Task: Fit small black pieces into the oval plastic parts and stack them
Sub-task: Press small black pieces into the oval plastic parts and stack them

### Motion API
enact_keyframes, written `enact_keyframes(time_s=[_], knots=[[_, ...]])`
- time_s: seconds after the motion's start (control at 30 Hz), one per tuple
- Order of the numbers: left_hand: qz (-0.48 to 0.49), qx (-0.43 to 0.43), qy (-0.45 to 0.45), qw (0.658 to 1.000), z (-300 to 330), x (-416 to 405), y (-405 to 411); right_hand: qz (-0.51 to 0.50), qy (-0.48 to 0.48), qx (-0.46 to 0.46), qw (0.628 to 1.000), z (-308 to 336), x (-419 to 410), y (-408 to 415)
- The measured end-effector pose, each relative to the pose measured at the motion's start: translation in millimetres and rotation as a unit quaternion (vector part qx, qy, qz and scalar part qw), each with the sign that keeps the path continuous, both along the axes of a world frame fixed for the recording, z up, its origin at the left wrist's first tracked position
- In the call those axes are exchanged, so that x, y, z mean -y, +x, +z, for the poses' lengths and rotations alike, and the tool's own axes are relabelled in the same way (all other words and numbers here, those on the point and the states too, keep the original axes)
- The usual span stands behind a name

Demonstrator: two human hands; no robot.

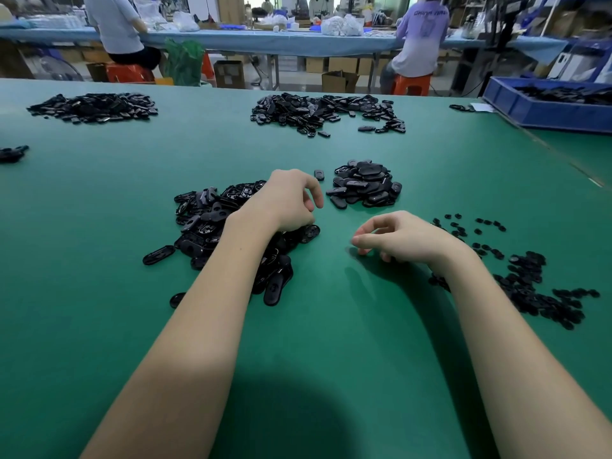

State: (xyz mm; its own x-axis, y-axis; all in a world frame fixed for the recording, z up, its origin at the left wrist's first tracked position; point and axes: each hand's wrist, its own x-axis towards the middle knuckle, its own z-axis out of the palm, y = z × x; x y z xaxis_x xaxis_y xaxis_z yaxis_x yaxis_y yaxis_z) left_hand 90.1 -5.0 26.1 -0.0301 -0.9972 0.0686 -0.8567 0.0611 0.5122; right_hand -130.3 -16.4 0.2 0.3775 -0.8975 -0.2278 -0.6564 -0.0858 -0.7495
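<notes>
A loose pile of black oval plastic parts lies left of centre on the green mat. My left hand rests on the pile's right edge with curled fingers over an oval part; whether it grips that part is hidden. A heap of fitted oval parts sits just beyond, with one single part beside it. Small black pieces are scattered at the right. My right hand hovers low over the mat beside them, fingers loosely curled, with nothing visible between thumb and forefinger.
Two more piles of black parts lie at the far side of the green table. A blue bin with black parts stands at the far right. Two people sit at a bench behind.
</notes>
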Motion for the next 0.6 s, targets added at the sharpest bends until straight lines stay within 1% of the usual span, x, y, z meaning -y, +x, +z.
enact_keyframes(time_s=[0.13,0.23,0.3,0.4,0.47,0.53,0.6], knots=[[-0.028,-0.087,-0.021,0.996,0,-3,-15,0.006,0.005,0.013,1.000,0,0,-3],[-0.042,-0.193,-0.024,0.980,-6,-5,-34,-0.011,0.015,0.081,0.997,3,0,-9],[-0.045,-0.277,-0.018,0.960,-11,-5,-47,-0.028,0.020,0.128,0.991,6,2,-17],[-0.029,-0.393,0.015,0.919,-19,-2,-58,-0.077,0.001,0.144,0.987,7,5,-32],[-0.029,-0.447,0.066,0.892,-24,-2,-62,-0.105,-0.009,0.145,0.984,6,6,-42],[-0.036,-0.492,0.119,0.862,-28,-4,-66,-0.109,-0.008,0.143,0.984,6,6,-50],[-0.040,-0.503,0.139,0.852,-31,-6,-70,-0.091,0.000,0.118,0.989,8,5,-54]])
